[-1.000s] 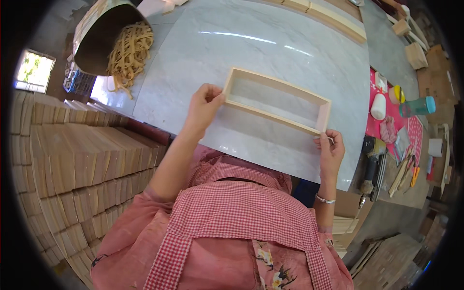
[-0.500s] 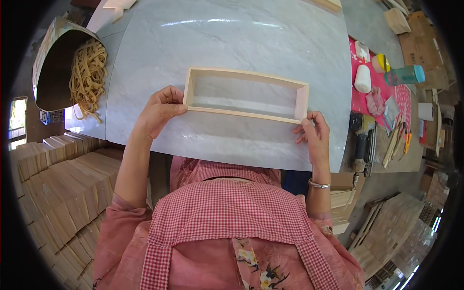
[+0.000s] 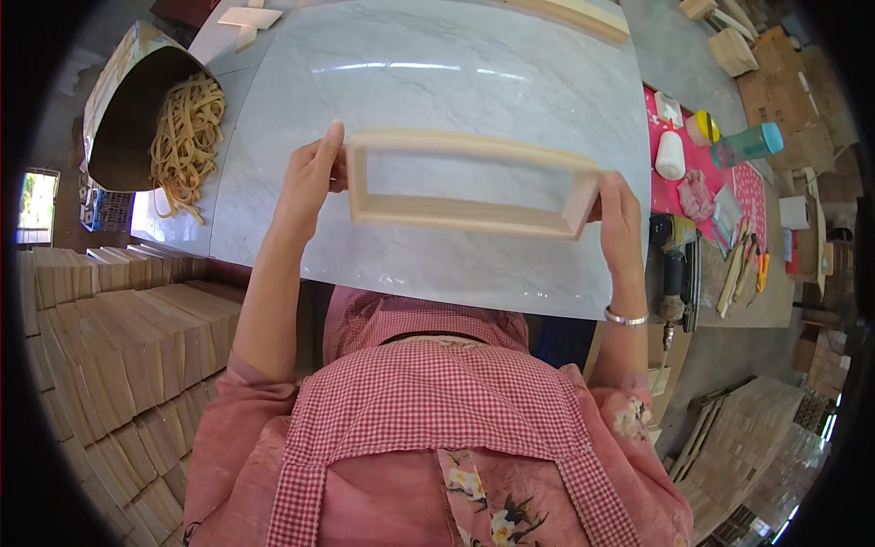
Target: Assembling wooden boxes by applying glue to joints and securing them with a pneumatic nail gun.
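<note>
Between my hands is a long rectangular wooden frame [image 3: 474, 219], pale and without a bottom, held tilted over the marble-patterned tabletop [image 3: 419, 91]. It is slightly blurred by motion. My left hand [image 3: 314, 178] grips its left short end, thumb pointing up and the fingers partly hidden behind the wood. At the opposite short end, my right hand [image 3: 618, 214] holds the frame, with its fingertips behind the edge. The tabletop shows through the frame's opening.
Left, a tipped container [image 3: 137, 100] spills tan bands [image 3: 190, 128]. Wooden boards [image 3: 128, 346] are stacked below. On the right are a white glue bottle [image 3: 670, 153], a teal bottle [image 3: 747, 144], a power tool [image 3: 673, 264] and an orange-handled tool [image 3: 762, 272]. A wooden strip [image 3: 574, 16] lies at the far edge.
The frame has been tilted so that its inner lower side now shows. My hands have moved from its near corners to its short ends. The whole view has shifted slightly.
</note>
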